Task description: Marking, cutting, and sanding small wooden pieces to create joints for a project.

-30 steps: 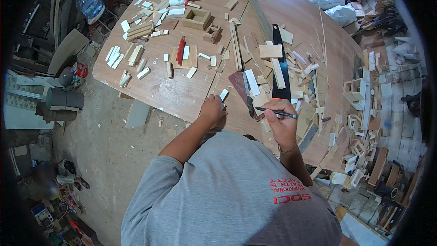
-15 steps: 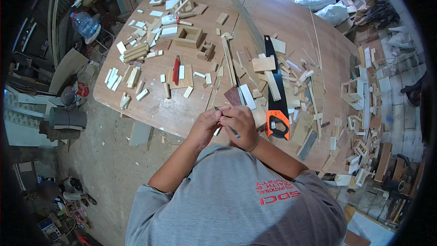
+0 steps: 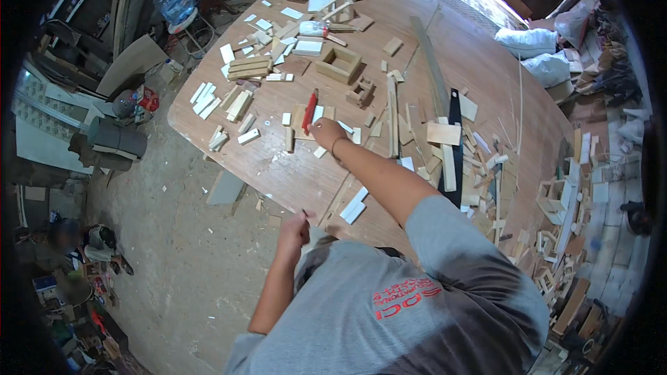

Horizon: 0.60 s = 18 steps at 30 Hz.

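Note:
My right hand (image 3: 324, 132) reaches out over the table, fingers curled at the lower end of a slim red tool (image 3: 310, 112). That tool lies on a small flat wooden board (image 3: 299, 118), beside a white-faced strip. My left hand (image 3: 294, 229) is closed near the table's front edge, with a thin, dark, pencil-like stick (image 3: 308, 214) poking out of it; most of the stick is hidden. Between my arms lie two white-faced strips (image 3: 354, 205). Around the red tool are small wood blocks (image 3: 289, 140).
An open wooden box (image 3: 339, 66) stands farther back on the table (image 3: 271, 180). To the right, a handsaw (image 3: 453, 107) lies partly under wood pieces and my sleeve, among scattered offcuts. A water bottle (image 3: 174, 3) stands on a stool at far left.
My hands were together at my chest around a thin stick. My right hand has since moved forward to the red tool; my left has dropped toward the table edge. The view has turned.

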### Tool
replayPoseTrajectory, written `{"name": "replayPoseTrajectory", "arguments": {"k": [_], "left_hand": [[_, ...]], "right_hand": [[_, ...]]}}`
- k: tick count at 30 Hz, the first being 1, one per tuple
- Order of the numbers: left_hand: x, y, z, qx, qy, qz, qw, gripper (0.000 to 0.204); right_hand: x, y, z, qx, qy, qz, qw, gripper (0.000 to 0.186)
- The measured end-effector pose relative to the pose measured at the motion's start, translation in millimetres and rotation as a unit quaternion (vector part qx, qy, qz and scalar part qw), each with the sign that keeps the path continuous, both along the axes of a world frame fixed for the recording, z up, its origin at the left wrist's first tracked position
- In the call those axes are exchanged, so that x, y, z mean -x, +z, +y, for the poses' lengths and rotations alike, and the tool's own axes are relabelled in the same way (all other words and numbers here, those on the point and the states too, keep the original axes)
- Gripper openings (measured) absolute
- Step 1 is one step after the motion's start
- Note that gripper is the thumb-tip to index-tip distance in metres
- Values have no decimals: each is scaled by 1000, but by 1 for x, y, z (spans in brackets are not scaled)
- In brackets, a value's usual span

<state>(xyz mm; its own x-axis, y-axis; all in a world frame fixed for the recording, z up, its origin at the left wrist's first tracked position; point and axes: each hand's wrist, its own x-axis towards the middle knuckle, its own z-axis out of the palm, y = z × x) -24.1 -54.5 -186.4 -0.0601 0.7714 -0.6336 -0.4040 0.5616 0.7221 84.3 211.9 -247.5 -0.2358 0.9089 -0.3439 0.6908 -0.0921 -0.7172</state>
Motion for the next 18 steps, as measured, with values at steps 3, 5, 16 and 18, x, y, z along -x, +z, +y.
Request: {"name": "replayPoseTrajectory", "arguments": {"k": [3, 5, 16, 18], "left_hand": [[6, -6, -31, 33, -58, 45, 997, 36], [10, 1, -44, 63, -59, 28, 996, 33], [25, 14, -24, 29, -29, 88, 995, 30], [32, 15, 1, -20, -26, 88, 996, 30]], "right_hand": [[29, -2, 34, 103, -23, 42, 994, 44], [39, -22, 49, 60, -59, -137, 987, 45], [3, 1, -2, 329, -108, 414, 842, 17], [-40, 46, -32, 347, -12, 474, 809, 27]]}}
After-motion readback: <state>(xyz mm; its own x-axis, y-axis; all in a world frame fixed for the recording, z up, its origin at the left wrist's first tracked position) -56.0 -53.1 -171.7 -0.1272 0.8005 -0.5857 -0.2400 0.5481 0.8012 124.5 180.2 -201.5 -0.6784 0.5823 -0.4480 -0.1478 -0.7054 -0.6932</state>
